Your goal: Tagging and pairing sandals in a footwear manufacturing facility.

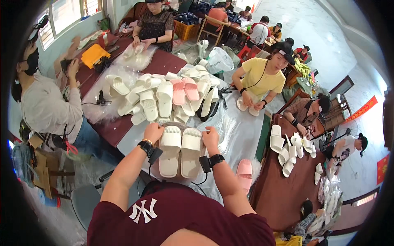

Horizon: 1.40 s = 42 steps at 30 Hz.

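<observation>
A pair of white slide slippers lies side by side in front of me, the left slipper point(170, 151) and the right slipper point(191, 151) with their toes pointing away. Around them shows a greyish see-through plastic bag point(176, 124). My left hand point(153, 133) is closed at the bag's far left corner, beside the left slipper's toe. At the opposite far corner, my right hand point(211, 137) is pinched closed next to the right slipper. Both hands wear black wrist devices with cables. The fingertips are small, so the exact grip on the thin film is hard to see.
A heap of white slippers point(148, 104) covers the table beyond, with a pink pair point(184, 91) on top. One pink slipper point(244, 175) lies right of my arm. Co-workers stand left, ahead and right; the person in yellow point(262, 80) handles slippers. A grey chair point(84, 203) stands left.
</observation>
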### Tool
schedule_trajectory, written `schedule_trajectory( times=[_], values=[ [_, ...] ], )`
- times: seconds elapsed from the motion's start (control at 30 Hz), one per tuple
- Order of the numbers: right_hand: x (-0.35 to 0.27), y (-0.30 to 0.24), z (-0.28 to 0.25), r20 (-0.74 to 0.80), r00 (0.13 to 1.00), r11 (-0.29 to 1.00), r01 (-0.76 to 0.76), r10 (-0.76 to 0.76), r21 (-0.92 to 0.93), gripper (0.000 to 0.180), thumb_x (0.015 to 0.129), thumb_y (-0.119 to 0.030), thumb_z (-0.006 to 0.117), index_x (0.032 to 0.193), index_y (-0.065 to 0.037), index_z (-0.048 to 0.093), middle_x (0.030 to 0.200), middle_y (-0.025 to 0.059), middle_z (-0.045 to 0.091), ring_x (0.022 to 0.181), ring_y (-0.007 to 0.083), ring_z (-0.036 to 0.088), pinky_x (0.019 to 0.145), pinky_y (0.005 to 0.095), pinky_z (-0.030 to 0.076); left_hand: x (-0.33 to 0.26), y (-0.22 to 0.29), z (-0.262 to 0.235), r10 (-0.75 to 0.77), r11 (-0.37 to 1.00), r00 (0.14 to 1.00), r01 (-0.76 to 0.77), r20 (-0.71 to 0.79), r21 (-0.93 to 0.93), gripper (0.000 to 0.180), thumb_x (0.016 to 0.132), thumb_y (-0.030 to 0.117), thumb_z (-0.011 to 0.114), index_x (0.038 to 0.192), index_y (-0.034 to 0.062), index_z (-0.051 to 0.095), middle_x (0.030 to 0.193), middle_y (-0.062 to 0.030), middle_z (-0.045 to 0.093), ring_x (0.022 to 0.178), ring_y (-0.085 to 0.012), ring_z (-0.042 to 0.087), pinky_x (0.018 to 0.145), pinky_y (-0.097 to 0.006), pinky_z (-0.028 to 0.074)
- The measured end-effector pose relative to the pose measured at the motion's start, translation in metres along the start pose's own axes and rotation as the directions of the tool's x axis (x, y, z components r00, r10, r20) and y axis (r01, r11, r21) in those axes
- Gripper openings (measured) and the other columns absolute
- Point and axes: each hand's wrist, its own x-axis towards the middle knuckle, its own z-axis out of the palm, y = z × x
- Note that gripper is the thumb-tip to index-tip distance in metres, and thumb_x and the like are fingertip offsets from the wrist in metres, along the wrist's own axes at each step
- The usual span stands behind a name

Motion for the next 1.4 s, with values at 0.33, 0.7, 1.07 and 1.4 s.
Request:
schedule_trajectory(
  times=[0.33, 0.7, 1.07, 1.4],
  values=[
    [0.006, -0.027, 0.004, 0.014, 1.000, 0.924, -0.004, -0.002, 0.382, 0.022, 0.082, -0.007, 0.059, 0.102, -0.001, 0.066, 0.074, 0.0111, 0.066, 0.066, 0.0183, 0.062, 0.063, 0.0320, 0.049, -0.010, 0.061, -0.008, 0.175, 0.863, 0.975, -0.219, -0.136, -0.455, 0.018, 0.084, 0.017, 0.060, 0.091, 0.0009, 0.066, 0.079, -0.0143, 0.067, 0.071, -0.0262, 0.064, 0.065, -0.036, 0.050],
    [-0.009, -0.058, 0.012, 0.077, 0.987, 0.825, 0.071, -0.138, 0.561, 0.012, 0.088, -0.008, 0.062, 0.096, 0.001, 0.065, 0.076, 0.0059, 0.065, 0.068, 0.0073, 0.055, 0.064, 0.0248, 0.046, -0.031, 0.094, -0.012, 0.233, 0.898, 0.972, -0.201, 0.035, -0.390, 0.028, 0.090, 0.029, 0.056, 0.099, 0.0044, 0.067, 0.087, -0.0128, 0.068, 0.077, -0.0265, 0.065, 0.068, -0.035, 0.049],
    [-0.008, -0.051, 0.015, 0.153, 0.988, 0.672, -0.096, -0.026, 0.734, 0.011, 0.088, -0.005, 0.062, 0.096, 0.002, 0.065, 0.083, 0.0016, 0.066, 0.073, 0.0062, 0.056, 0.067, 0.0212, 0.045, -0.025, 0.083, 0.004, 0.290, 0.825, 0.957, -0.253, -0.007, -0.506, 0.020, 0.086, 0.019, 0.062, 0.091, 0.0009, 0.067, 0.074, -0.0084, 0.065, 0.064, -0.0158, 0.059, 0.060, -0.030, 0.046],
    [-0.009, -0.050, 0.014, 0.184, 0.983, 0.634, -0.130, -0.020, 0.763, 0.011, 0.088, -0.003, 0.062, 0.097, 0.002, 0.065, 0.086, 0.0030, 0.066, 0.077, 0.0075, 0.058, 0.070, 0.0213, 0.046, -0.024, 0.080, 0.008, 0.300, 0.808, 0.953, -0.271, -0.029, -0.523, 0.021, 0.084, 0.021, 0.061, 0.087, 0.0013, 0.067, 0.073, -0.0110, 0.065, 0.063, -0.0209, 0.061, 0.060, -0.033, 0.048]
  ],
)
